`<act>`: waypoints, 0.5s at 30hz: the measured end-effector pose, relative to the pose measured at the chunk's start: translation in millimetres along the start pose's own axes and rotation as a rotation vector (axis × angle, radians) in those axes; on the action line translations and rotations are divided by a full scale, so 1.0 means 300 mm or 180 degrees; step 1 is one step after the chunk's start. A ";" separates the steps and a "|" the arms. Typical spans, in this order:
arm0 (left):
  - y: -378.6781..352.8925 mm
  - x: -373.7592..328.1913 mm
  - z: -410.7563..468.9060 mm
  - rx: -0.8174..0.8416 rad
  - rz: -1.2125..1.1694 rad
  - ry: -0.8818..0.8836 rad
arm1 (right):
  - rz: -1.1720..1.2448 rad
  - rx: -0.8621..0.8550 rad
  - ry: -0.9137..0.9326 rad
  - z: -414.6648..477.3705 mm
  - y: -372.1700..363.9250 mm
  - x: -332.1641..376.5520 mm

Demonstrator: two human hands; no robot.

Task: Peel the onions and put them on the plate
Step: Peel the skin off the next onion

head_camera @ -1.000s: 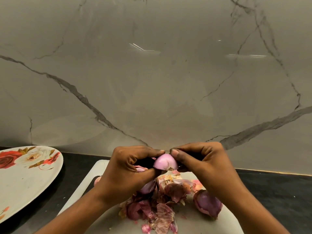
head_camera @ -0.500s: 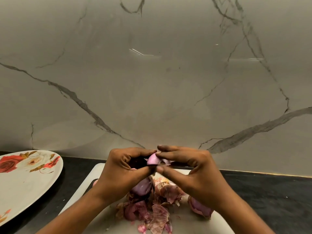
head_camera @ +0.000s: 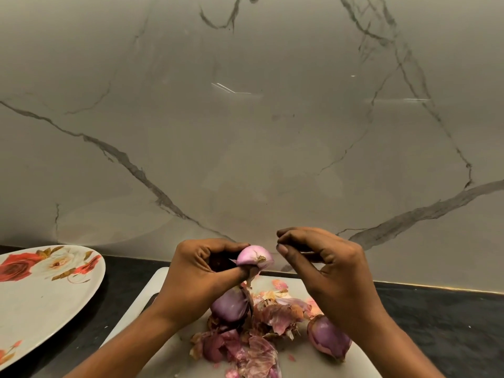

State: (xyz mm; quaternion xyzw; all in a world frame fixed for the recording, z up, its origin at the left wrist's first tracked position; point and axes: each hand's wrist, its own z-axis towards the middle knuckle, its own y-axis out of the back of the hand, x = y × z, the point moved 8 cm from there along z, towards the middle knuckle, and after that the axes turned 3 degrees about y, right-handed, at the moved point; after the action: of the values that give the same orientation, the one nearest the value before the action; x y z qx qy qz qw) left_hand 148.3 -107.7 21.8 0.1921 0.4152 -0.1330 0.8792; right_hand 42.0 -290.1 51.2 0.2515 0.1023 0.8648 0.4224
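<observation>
Onion (head_camera: 255, 257), pale and nearly bare, sits pinched in the left grip (head_camera: 203, 264); the right grip (head_camera: 317, 259) has just drawn away to its right, fingertips closed, contents unclear. Plating on the empty floral plate (head_camera: 41, 301) likely follows.

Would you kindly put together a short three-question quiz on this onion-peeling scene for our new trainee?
1. True or false: the left hand holds the pale onion above the cutting board.
2. Which is true of the flowered plate?
A. It holds two peeled onions
B. It has no onions on it
C. It sits on the cutting board
3. Fill in: the right hand is ____ the held onion: touching or apart from?

Key
1. True
2. B; it lies on the dark counter, left of the board.
3. Apart from; its fingertips are pinched together, and whether they hold a bit of skin cannot be told.
</observation>
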 end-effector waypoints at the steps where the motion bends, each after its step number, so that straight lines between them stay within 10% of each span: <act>1: 0.001 0.003 0.000 -0.0005 0.0001 0.0009 | -0.0031 -0.0045 -0.0008 0.000 0.003 -0.001; 15: 0.074 -0.079 -0.017 -0.0361 -0.0040 0.0037 | 0.0240 0.0363 0.0048 -0.018 -0.031 0.057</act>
State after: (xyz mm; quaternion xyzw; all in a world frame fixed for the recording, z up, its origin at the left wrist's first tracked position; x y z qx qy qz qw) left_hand 138.7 -84.0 42.4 0.1402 0.4283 -0.1136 0.8854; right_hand 36.6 -270.7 49.0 0.2723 0.1450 0.8747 0.3738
